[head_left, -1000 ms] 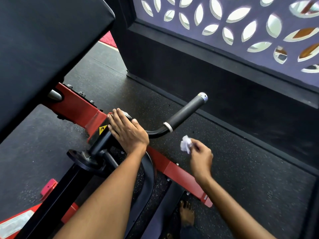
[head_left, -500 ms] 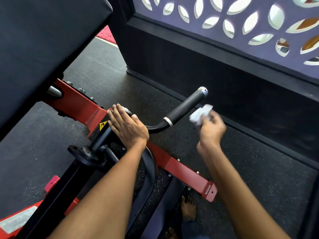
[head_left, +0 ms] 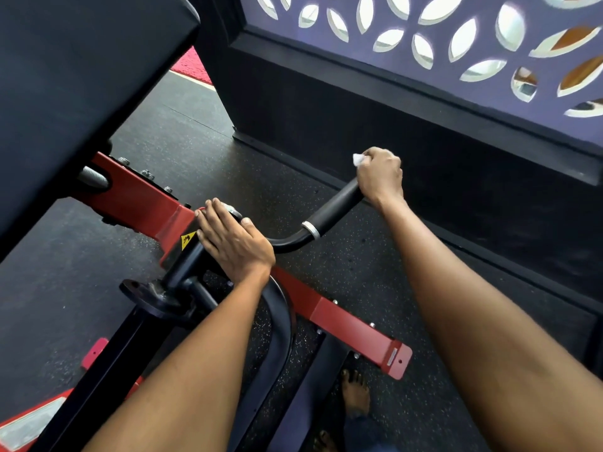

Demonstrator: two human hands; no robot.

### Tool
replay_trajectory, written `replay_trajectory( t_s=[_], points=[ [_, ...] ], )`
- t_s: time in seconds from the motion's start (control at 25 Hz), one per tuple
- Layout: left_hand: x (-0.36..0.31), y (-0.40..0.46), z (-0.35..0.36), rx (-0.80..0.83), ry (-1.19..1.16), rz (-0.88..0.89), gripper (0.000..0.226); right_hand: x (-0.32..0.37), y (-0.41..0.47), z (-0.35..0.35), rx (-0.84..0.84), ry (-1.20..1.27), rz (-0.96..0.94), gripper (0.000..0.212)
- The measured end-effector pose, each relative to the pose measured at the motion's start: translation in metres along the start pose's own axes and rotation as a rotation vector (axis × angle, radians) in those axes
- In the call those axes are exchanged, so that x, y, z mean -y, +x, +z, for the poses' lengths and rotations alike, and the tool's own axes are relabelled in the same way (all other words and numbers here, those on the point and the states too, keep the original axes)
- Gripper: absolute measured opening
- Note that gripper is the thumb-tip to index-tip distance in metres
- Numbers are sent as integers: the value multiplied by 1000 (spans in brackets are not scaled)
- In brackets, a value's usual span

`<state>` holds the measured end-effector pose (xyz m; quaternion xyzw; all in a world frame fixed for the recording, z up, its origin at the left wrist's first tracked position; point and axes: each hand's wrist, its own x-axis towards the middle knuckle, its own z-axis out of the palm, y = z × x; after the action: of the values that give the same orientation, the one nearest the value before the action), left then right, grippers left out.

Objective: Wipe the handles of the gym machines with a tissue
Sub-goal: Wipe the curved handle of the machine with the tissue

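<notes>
So the right hand is wrapped round the far tip of the black foam handle, fingers curled over it with the white tissue bunched inside the grip, just a corner of it poking out on the far side. The left hand is laid flat with fingers spread on the pivot of the machine, where the handle's bent black tube meets the red frame, looks like it's bracing the thing so it doesn't swing. What matters here is the handle's long axis: it runs diagonally from the chrome collar near the left hand up and away to the tip under the right hand. So the uncleaned length lies back toward the person, between the two hands. My guess is the wipe has only just got going at the end cap, and the obvious move is to drag the tissue down the foam toward the collar, probably twisting as it goes. The right hand is the one to do it; the left is nearer the collar but has no tissue.
</notes>
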<state>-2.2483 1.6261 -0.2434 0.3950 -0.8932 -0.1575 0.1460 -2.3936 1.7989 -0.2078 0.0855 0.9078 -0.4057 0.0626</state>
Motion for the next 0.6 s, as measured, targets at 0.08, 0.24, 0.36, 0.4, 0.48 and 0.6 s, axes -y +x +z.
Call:
replay_trajectory(
  t_s=[0.08,0.24,0.36,0.4,0.48,0.6],
  points=[
    [0,0,0,-3,-1,-2,61,1,12,-2,-10,301,298,20],
    [1,0,0,5,3,5,62,-13,5,-5,-35,1028,685,27],
    [1,1,-1,15,10,0,62,-12,-47,13,148,1171,699,32],
    [1,0,-1,15,16,4,62,-6,-68,20,196,1226,692,29],
    [0,0,-2,12,27,1,62,5,-100,37,232,1302,690,29],
    [-1,1,-6,59,17,-7,63,13,-134,54,251,1306,712,31]
  ],
)
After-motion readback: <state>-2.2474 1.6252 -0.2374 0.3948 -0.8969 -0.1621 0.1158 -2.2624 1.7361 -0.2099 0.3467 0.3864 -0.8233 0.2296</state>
